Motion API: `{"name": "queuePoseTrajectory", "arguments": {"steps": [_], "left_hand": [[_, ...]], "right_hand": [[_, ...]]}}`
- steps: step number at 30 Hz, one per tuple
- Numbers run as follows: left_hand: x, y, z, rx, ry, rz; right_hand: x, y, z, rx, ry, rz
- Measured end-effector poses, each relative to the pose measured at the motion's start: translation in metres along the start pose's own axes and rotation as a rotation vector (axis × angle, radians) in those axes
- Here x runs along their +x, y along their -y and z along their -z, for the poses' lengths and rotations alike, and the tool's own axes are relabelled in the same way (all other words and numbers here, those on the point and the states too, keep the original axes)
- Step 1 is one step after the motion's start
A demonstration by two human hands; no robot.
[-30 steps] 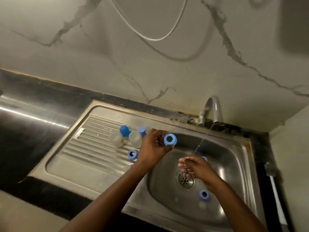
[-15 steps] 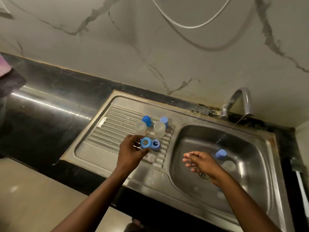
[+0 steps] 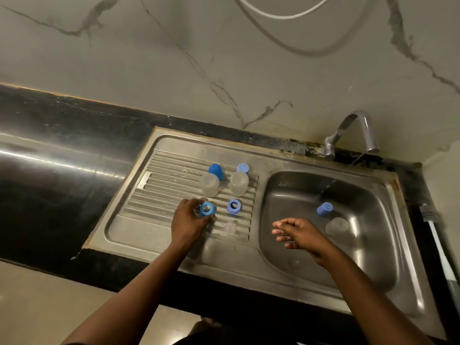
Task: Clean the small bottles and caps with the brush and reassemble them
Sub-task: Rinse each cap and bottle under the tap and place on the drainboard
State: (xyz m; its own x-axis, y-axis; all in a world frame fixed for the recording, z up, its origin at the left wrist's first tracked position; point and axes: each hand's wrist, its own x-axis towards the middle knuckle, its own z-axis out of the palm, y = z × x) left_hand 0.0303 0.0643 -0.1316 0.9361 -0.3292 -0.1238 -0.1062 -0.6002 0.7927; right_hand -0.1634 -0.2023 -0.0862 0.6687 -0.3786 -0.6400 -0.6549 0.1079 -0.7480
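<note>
The left hand [image 3: 189, 220] is down on the ribbed draining side of the sink [image 3: 273, 257]. Its grip is closed on a blue ring cap [image 3: 207, 209], with the fingers curled round it. The cap's hole faces up, and the cap is right at the ribs.

Just to the right of it sits a second ring cap [image 3: 234, 206], paler blue and on its own. A little nearer lies a small clear piece [image 3: 230, 226]. It is too hard to see to say what it is.

Farther back stand two clear small bottles, the left bottle [image 3: 209, 184] and the right bottle [image 3: 239, 183]. A dark blue cap [image 3: 215, 171] is just behind the left one. A light blue cap [image 3: 243, 168] is just behind the right one.

The right hand [image 3: 302, 232] hangs over the near left part of the bowl. Its grip is wide and holds nothing. The fingers are straight, wet, and point left.

Inside the bowl lie another blue cap [image 3: 324, 209] and, just beside it, a clear bottle [image 3: 336, 226].

A thin line of water falls from the tap [image 3: 358, 130] at the far right. A white-handled tool [image 3: 433, 220] with a grey end lies on the dark worktop [image 3: 62, 170], right of the sink.
</note>
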Motion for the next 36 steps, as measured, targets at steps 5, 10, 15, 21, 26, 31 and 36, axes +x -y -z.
{"name": "queuePoseTrajectory", "arguments": {"steps": [5, 10, 15, 21, 26, 31, 36], "left_hand": [[0.005, 0.001, -0.002, 0.025, 0.03, 0.009], [0.0, -0.002, 0.002, 0.016, 0.01, 0.003], [-0.02, -0.03, 0.007, -0.033, -0.061, -0.087], [-0.042, -0.071, -0.013, -0.139, -0.024, -0.144], [-0.051, -0.094, -0.043, -0.133, 0.055, -0.201], [-0.058, -0.111, -0.069, -0.087, 0.101, -0.226], [-0.065, -0.126, -0.086, -0.026, 0.164, -0.236]], "right_hand": [[0.0, -0.006, 0.0, 0.022, -0.02, -0.021], [0.011, -0.019, 0.005, 0.0, -0.054, -0.057], [0.028, -0.045, 0.02, -0.195, -0.063, -0.079], [0.05, -0.082, 0.034, -0.628, -0.003, -0.059], [0.071, -0.113, 0.041, -0.86, 0.087, -0.126], [0.082, -0.14, 0.045, -0.849, 0.098, -0.13], [0.072, -0.139, 0.057, -0.754, 0.01, -0.046]]}}
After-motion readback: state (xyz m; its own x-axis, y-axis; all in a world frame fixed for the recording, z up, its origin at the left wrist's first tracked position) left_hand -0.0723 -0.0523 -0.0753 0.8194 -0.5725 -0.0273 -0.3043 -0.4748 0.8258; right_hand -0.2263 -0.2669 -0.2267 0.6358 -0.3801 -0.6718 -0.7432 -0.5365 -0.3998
